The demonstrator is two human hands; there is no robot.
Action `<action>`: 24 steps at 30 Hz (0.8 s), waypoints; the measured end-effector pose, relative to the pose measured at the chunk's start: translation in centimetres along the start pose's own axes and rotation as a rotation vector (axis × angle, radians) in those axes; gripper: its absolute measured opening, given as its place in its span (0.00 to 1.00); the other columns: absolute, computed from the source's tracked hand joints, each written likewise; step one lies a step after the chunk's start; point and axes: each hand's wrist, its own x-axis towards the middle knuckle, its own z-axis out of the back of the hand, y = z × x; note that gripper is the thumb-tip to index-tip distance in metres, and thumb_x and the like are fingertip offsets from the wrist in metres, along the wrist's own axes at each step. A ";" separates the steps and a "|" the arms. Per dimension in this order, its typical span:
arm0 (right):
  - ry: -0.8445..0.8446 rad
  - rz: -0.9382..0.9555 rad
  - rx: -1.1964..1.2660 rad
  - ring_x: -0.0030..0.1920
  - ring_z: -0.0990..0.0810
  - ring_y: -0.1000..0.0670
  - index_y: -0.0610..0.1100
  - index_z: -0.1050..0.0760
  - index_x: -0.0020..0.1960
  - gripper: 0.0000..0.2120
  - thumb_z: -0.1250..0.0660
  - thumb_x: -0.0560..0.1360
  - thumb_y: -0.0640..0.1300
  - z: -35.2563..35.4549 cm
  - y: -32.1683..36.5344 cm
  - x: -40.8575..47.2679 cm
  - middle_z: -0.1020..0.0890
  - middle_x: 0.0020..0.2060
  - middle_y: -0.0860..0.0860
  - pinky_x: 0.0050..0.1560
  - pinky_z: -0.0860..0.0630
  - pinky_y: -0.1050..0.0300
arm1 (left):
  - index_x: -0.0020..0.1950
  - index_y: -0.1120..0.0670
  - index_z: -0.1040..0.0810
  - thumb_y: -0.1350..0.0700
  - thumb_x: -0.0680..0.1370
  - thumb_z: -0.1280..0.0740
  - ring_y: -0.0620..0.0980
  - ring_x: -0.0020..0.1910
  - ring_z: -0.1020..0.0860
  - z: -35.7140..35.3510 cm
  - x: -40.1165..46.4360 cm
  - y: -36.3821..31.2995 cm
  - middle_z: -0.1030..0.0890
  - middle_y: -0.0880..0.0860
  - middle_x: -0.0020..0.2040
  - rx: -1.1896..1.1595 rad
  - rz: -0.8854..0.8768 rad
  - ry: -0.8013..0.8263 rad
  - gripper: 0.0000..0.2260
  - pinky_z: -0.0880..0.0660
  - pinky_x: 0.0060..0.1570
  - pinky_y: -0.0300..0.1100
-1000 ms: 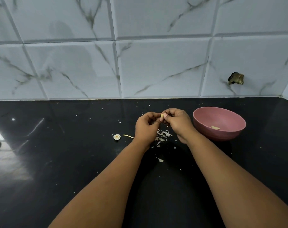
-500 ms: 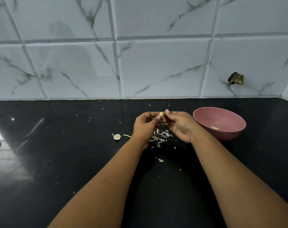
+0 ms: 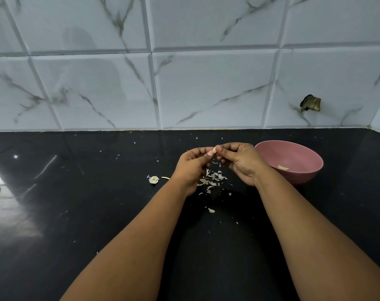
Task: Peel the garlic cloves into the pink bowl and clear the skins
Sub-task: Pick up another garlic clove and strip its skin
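Both hands are barely shifting, left hand point(image 3: 192, 165) and right hand point(image 3: 239, 160) pinching the garlic clove point(image 3: 214, 149) at 9 o'clock of the pink bowl point(image 3: 290, 162), peeling ongoing over the skins point(image 3: 212, 180); dropping it in is probably following.

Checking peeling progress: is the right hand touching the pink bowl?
Apart. The head view shows black counter between the right hand and the bowl.

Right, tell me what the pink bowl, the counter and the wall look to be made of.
Pink bowl: likely matte plastic or melamine; even colour, no glare.
Counter: polished black stone, perhaps granite; mirror-like reflections.
Wall: glossy marble-look tiles, probably ceramic; grey veins, bevelled joints.
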 end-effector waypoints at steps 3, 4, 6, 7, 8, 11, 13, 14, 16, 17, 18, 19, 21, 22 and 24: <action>-0.007 0.033 -0.065 0.32 0.22 0.56 0.41 0.18 0.40 0.05 0.30 0.73 0.36 0.0 -0.1 0.0 0.18 0.30 0.50 0.36 0.24 0.67 | 0.47 0.55 0.18 0.61 0.78 0.32 0.39 0.28 0.30 0.1 0.0 0.0 0.20 0.49 0.36 -0.025 0.052 -0.005 0.03 0.36 0.25 0.30; -0.009 0.040 -0.072 0.32 0.23 0.56 0.41 0.18 0.41 0.06 0.31 0.75 0.35 -0.1 -0.2 0.0 0.18 0.30 0.50 0.36 0.24 0.67 | 0.48 0.56 0.18 0.62 0.78 0.32 0.39 0.28 0.30 0.1 0.0 0.0 0.20 0.49 0.37 -0.039 0.065 -0.008 0.03 0.36 0.25 0.30; -0.009 0.037 -0.062 0.32 0.23 0.57 0.40 0.19 0.42 0.06 0.33 0.76 0.34 -0.3 -0.3 0.0 0.19 0.30 0.51 0.36 0.24 0.68 | 0.48 0.56 0.18 0.62 0.78 0.32 0.39 0.27 0.30 0.1 0.0 -0.1 0.20 0.50 0.37 -0.059 0.089 -0.013 0.04 0.36 0.24 0.30; -0.010 0.030 -0.052 0.32 0.23 0.57 0.40 0.19 0.42 0.07 0.34 0.77 0.34 -0.4 -0.3 0.0 0.19 0.30 0.51 0.36 0.25 0.68 | 0.48 0.56 0.18 0.62 0.78 0.32 0.38 0.27 0.30 0.1 0.0 -0.1 0.19 0.50 0.37 -0.067 0.103 -0.017 0.04 0.36 0.24 0.30; -0.011 0.021 -0.041 0.32 0.23 0.57 0.39 0.20 0.43 0.07 0.34 0.77 0.34 -0.4 -0.3 0.0 0.19 0.30 0.50 0.36 0.24 0.68 | 0.48 0.56 0.18 0.62 0.78 0.32 0.38 0.27 0.30 0.1 0.1 -0.1 0.19 0.50 0.37 -0.073 0.116 -0.021 0.04 0.37 0.24 0.30; -0.018 -0.013 -0.002 0.33 0.22 0.57 0.38 0.21 0.44 0.07 0.36 0.78 0.33 -0.4 -0.3 0.1 0.19 0.32 0.48 0.36 0.24 0.68 | 0.47 0.55 0.18 0.62 0.79 0.33 0.38 0.27 0.29 0.2 0.1 -0.1 0.18 0.48 0.35 -0.094 0.138 -0.024 0.05 0.36 0.25 0.29; -0.024 -0.020 -0.016 0.34 0.21 0.56 0.38 0.20 0.45 0.06 0.35 0.78 0.34 -0.5 -0.4 0.1 0.19 0.33 0.48 0.37 0.23 0.67 | 0.48 0.55 0.19 0.62 0.80 0.34 0.38 0.28 0.28 0.2 0.1 -0.1 0.19 0.47 0.34 -0.106 0.140 -0.024 0.06 0.35 0.25 0.30; -0.038 -0.016 -0.050 0.34 0.22 0.56 0.39 0.20 0.44 0.05 0.33 0.77 0.35 -0.5 -0.4 0.1 0.18 0.33 0.48 0.38 0.23 0.66 | 0.48 0.54 0.19 0.62 0.80 0.35 0.39 0.28 0.28 0.1 0.1 -0.2 0.19 0.47 0.33 -0.108 0.138 -0.025 0.06 0.35 0.26 0.30; -0.105 0.002 -0.115 0.34 0.23 0.55 0.42 0.18 0.42 0.04 0.29 0.75 0.36 -0.4 -0.4 0.0 0.18 0.33 0.49 0.38 0.25 0.64 | 0.49 0.54 0.20 0.62 0.81 0.37 0.39 0.28 0.28 -0.1 -0.1 -0.2 0.20 0.45 0.33 -0.109 0.135 -0.029 0.08 0.34 0.26 0.31; -0.148 0.010 -0.128 0.34 0.23 0.55 0.43 0.18 0.40 0.04 0.28 0.74 0.37 -0.3 -0.3 0.0 0.18 0.32 0.48 0.38 0.25 0.64 | 0.49 0.53 0.21 0.63 0.82 0.38 0.40 0.28 0.28 -0.2 -0.1 -0.2 0.20 0.45 0.33 -0.106 0.136 -0.035 0.08 0.33 0.26 0.31; -0.183 0.015 -0.131 0.34 0.23 0.54 0.43 0.18 0.39 0.05 0.27 0.73 0.37 -0.2 -0.3 0.1 0.17 0.32 0.48 0.37 0.25 0.63 | 0.49 0.53 0.21 0.63 0.82 0.38 0.40 0.28 0.28 -0.3 -0.2 -0.2 0.21 0.45 0.33 -0.100 0.138 -0.042 0.08 0.33 0.27 0.31; -0.202 0.018 -0.126 0.34 0.23 0.54 0.44 0.17 0.38 0.05 0.26 0.72 0.37 0.0 -0.2 0.1 0.17 0.32 0.48 0.37 0.25 0.62 | 0.50 0.52 0.21 0.63 0.82 0.38 0.40 0.29 0.28 -0.4 -0.2 -0.2 0.21 0.45 0.34 -0.096 0.140 -0.048 0.08 0.32 0.27 0.32; -0.197 0.018 -0.118 0.33 0.22 0.54 0.44 0.17 0.37 0.05 0.25 0.71 0.37 0.0 -0.2 0.1 0.17 0.31 0.48 0.36 0.25 0.63 | 0.50 0.52 0.21 0.63 0.82 0.39 0.41 0.30 0.28 -0.4 -0.2 -0.3 0.21 0.46 0.35 -0.101 0.139 -0.053 0.09 0.32 0.28 0.32; -0.186 0.024 -0.130 0.32 0.22 0.55 0.43 0.17 0.38 0.04 0.25 0.70 0.37 -0.1 -0.2 0.0 0.17 0.31 0.49 0.35 0.25 0.64 | 0.50 0.52 0.21 0.63 0.82 0.39 0.41 0.31 0.28 -0.4 -0.2 -0.3 0.21 0.46 0.36 -0.106 0.138 -0.054 0.09 0.32 0.28 0.33; -0.181 0.055 -0.188 0.29 0.23 0.58 0.42 0.18 0.39 0.05 0.23 0.68 0.35 -0.3 -0.3 -0.1 0.18 0.29 0.51 0.31 0.27 0.67 | 0.50 0.53 0.22 0.63 0.82 0.40 0.42 0.31 0.28 -0.4 -0.2 -0.4 0.21 0.47 0.36 -0.113 0.138 -0.056 0.09 0.32 0.29 0.33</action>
